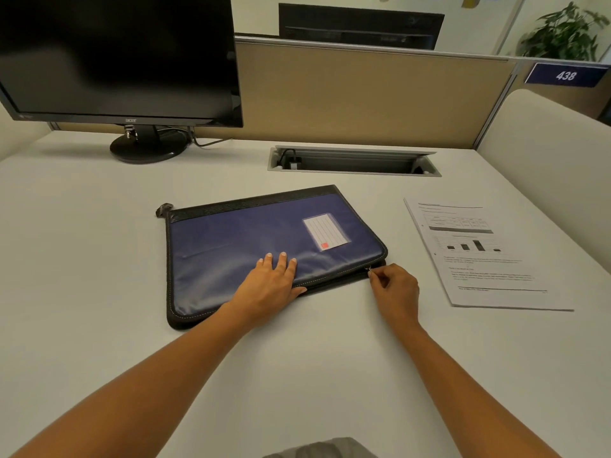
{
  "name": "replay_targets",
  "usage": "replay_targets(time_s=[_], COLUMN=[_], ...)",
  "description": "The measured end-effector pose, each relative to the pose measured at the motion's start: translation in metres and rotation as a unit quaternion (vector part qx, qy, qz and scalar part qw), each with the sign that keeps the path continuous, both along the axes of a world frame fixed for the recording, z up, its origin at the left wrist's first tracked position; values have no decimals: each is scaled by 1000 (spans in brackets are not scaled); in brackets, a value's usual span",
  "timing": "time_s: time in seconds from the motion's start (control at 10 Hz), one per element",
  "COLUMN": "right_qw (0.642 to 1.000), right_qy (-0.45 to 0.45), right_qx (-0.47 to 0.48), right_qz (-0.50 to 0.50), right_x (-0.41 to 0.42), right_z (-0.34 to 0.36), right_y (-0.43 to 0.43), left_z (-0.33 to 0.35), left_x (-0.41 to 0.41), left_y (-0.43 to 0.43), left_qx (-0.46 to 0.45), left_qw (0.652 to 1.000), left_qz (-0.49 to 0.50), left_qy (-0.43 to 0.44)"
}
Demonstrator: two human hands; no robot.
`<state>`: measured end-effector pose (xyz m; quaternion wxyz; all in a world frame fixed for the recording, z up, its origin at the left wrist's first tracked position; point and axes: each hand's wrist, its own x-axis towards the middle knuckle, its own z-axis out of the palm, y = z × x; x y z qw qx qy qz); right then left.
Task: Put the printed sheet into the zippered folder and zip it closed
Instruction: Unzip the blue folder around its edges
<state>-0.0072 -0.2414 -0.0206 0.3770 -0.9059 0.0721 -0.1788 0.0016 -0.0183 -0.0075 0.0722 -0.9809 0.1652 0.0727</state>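
Desk [99, 242] — folder [238, 233] long axis left-right; right hand [395, 285] pinches zipper pull [369, 269].

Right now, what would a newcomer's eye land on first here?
The blue zippered folder lies at centre, the left-hand grip pressing flat on it and the right-hand grip pinching the zipper pull at its near right corner. The printed sheet lies to its right, outside the folder.

Setting: office cubicle. White tabletop [99, 226]; dark monitor [115, 54] far left of the right grip [395, 287]; cable hatch [353, 160] and tan partition [363, 94] beyond it; number plate [566, 75] reading "438" and potted plant [565, 34] farther right.
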Motion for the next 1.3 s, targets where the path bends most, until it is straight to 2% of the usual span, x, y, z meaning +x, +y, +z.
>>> replay_targets(time_s=[1.0, 1.2, 1.3], right_qw=[999, 977, 974], right_qy=[-15, -17, -9], right_qx=[-17, -46, -33], right_qz=[44, 207, 223], right_x=[-6, -21, -21], right_z=[-1, -3, -3], right_y=[10, 66, 75], left_z=[-1, 1, 3], left_x=[1, 1, 1], left_y=[1, -2, -1], left_qx=[13, 3, -4], left_qw=[1000, 1000, 1000], left_qz=[-13, 0, 2], left_qy=[0, 7, 16])
